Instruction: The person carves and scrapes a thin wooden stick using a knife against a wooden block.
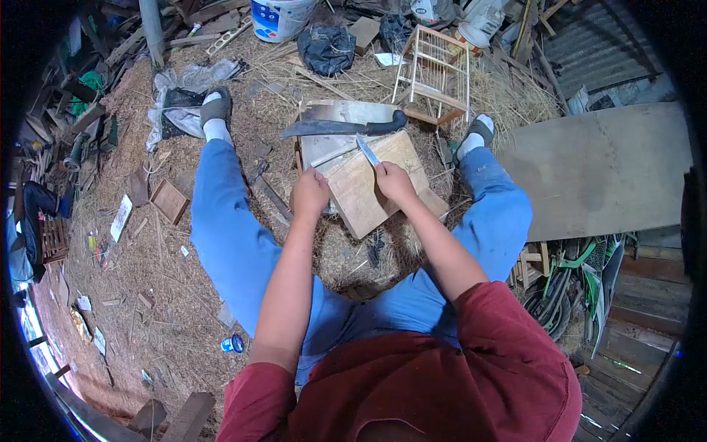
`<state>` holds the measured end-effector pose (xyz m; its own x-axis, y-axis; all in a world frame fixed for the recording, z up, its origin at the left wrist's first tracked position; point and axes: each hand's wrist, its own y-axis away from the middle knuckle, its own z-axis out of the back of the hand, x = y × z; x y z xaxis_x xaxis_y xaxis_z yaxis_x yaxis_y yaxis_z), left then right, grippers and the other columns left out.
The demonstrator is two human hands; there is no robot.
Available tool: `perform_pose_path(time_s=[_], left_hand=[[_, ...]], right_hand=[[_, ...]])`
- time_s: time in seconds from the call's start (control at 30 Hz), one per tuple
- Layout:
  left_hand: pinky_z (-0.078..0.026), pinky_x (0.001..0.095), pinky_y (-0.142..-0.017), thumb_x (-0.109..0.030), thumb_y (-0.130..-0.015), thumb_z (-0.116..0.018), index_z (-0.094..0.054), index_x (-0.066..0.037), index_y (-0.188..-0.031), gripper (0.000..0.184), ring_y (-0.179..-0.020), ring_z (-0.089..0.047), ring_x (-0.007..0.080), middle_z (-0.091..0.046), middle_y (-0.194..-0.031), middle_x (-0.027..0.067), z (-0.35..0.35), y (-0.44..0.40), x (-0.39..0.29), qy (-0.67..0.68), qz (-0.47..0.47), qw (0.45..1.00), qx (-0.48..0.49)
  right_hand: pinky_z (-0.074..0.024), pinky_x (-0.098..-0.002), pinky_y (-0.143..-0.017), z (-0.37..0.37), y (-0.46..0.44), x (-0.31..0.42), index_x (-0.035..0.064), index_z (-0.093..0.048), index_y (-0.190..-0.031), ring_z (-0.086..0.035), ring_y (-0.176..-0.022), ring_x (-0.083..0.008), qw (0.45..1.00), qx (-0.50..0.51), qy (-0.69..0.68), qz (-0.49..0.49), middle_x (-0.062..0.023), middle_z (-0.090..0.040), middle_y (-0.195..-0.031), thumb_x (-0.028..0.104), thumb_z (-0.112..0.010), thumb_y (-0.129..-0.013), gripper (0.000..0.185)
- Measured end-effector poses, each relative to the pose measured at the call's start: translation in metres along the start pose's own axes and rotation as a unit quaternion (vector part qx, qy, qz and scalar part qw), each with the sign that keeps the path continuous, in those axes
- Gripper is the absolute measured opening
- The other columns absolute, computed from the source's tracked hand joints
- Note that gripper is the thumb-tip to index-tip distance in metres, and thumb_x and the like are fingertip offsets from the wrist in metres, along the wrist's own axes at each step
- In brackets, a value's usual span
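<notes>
My right hand [395, 183] is closed around a small knife [367, 150], its blade pointing away from me and up to the left. In my left hand [309, 193] is one end of a thin pale wooden stick [335, 155]. The stick's far end lies close to the knife blade; whether they touch I cannot tell. Under both hands is a thick wooden board [375, 188], set at an angle between my legs. Just beyond it, a large dark machete [331, 128] lies across with its handle to the right.
A slatted wooden frame [440, 77] stands beyond the board, near my right foot. Farther back are a white bucket [281, 20] and a black plastic bag [326, 50]. A large flat sheet [596, 173] lies to the right. A small wooden tray [169, 202] sits left on the straw-covered ground.
</notes>
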<state>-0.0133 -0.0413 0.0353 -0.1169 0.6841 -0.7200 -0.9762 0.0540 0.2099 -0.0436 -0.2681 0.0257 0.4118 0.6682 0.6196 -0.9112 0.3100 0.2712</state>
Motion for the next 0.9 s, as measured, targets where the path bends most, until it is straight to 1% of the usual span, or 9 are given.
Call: perform_pose_path(time_s=[0.07,0.13,0.23,0.4,0.47,0.53,0.73,0.8,0.9], left_hand=[[-0.055,0.0448,-0.072,-0.019,-0.086,-0.068,-0.068,-0.001,-0.09,0.018,-0.077,-0.071,0.0372,-0.072,-0.084,0.02,-0.002,-0.004,0.005,0.01,0.03,0.999,0.011],[-0.055,0.0389,-0.065,-0.018,-0.082,-0.071,-0.071,0.0,-0.084,0.018,-0.065,-0.071,0.0258,-0.073,-0.075,0.0138,-0.01,-0.018,0.022,0.136,0.048,0.987,0.064],[-0.053,0.0347,-0.06,-0.017,-0.081,-0.07,-0.071,0.001,-0.078,0.018,-0.059,-0.068,0.0179,-0.073,-0.068,0.0091,-0.006,-0.019,0.018,0.108,0.04,0.991,0.072],[-0.054,0.035,-0.06,-0.015,-0.081,-0.068,-0.071,0.001,-0.075,0.017,-0.06,-0.068,0.0193,-0.073,-0.067,0.0093,-0.005,-0.014,0.009,0.113,0.058,0.99,0.062],[-0.054,0.0353,-0.06,-0.015,-0.081,-0.069,-0.071,0.001,-0.076,0.017,-0.06,-0.068,0.0194,-0.073,-0.067,0.009,-0.006,-0.011,0.01,0.123,0.058,0.989,0.05],[-0.056,0.0366,-0.065,-0.014,-0.083,-0.069,-0.069,0.0,-0.081,0.014,-0.064,-0.072,0.0235,-0.074,-0.07,0.0118,-0.008,-0.013,0.01,0.109,0.051,0.992,0.045],[-0.056,0.0349,-0.064,-0.018,-0.083,-0.073,-0.069,0.001,-0.078,0.02,-0.063,-0.072,0.0208,-0.074,-0.069,0.01,-0.007,-0.012,0.006,0.115,0.059,0.991,0.041],[-0.056,0.0348,-0.064,-0.017,-0.083,-0.074,-0.068,0.001,-0.077,0.02,-0.063,-0.072,0.021,-0.074,-0.068,0.0104,-0.007,-0.011,0.004,0.123,0.055,0.99,0.039],[-0.056,0.0348,-0.064,-0.016,-0.083,-0.074,-0.067,0.001,-0.077,0.019,-0.062,-0.072,0.0214,-0.073,-0.067,0.011,-0.002,-0.008,-0.002,0.128,0.059,0.989,0.033]], right_hand=[[-0.0504,-0.0523,-0.085,0.0,-0.003,0.001,-0.0018,-0.068,-0.097,-0.065,-0.094,-0.0469,1.0,0.011,0.005,0.004,-0.0285,-0.068,-0.096,0.035,-0.047,-0.103,0.043],[-0.0506,-0.0521,-0.084,0.001,-0.006,0.007,0.0001,-0.068,-0.098,-0.065,-0.095,-0.0466,1.0,0.019,0.012,-0.003,-0.0275,-0.069,-0.097,0.035,-0.047,-0.103,0.041],[-0.0509,-0.0521,-0.083,0.002,0.009,0.023,0.0025,-0.068,-0.098,-0.065,-0.094,-0.0466,1.0,-0.001,-0.007,-0.022,-0.0266,-0.069,-0.097,0.036,-0.047,-0.103,0.039],[-0.0511,-0.0519,-0.081,-0.009,0.021,0.026,0.0033,-0.068,-0.098,-0.064,-0.093,-0.048,0.999,0.023,0.027,0.02,-0.0275,-0.068,-0.096,0.034,-0.047,-0.103,0.037],[-0.0508,-0.0532,-0.082,-0.008,0.014,0.025,0.0023,-0.067,-0.097,-0.064,-0.093,-0.0482,0.999,-0.015,-0.025,-0.026,-0.0281,-0.068,-0.097,0.032,-0.047,-0.103,0.036],[-0.0497,-0.0549,-0.08,-0.025,0.028,0.027,-0.0013,-0.066,-0.092,-0.064,-0.091,-0.0487,0.997,-0.062,-0.015,0.046,-0.0297,-0.067,-0.092,0.031,-0.046,-0.104,0.04],[-0.0491,-0.0574,-0.082,-0.018,0.027,0.025,-0.0013,-0.066,-0.092,-0.064,-0.091,-0.0502,0.998,-0.028,-0.046,-0.032,-0.0318,-0.066,-0.092,0.029,-0.046,-0.103,0.038],[-0.0496,-0.0562,-0.08,-0.028,0.038,0.03,-0.0018,-0.065,-0.092,-0.064,-0.09,-0.05,0.999,-0.01,0.006,0.049,-0.0315,-0.066,-0.091,0.03,-0.046,-0.103,0.039],[-0.0499,-0.0556,-0.079,-0.021,0.033,0.03,-0.001,-0.066,-0.092,-0.064,-0.088,-0.0502,1.0,-0.011,-0.008,0.028,-0.0314,-0.066,-0.089,0.03,-0.046,-0.104,0.039]])
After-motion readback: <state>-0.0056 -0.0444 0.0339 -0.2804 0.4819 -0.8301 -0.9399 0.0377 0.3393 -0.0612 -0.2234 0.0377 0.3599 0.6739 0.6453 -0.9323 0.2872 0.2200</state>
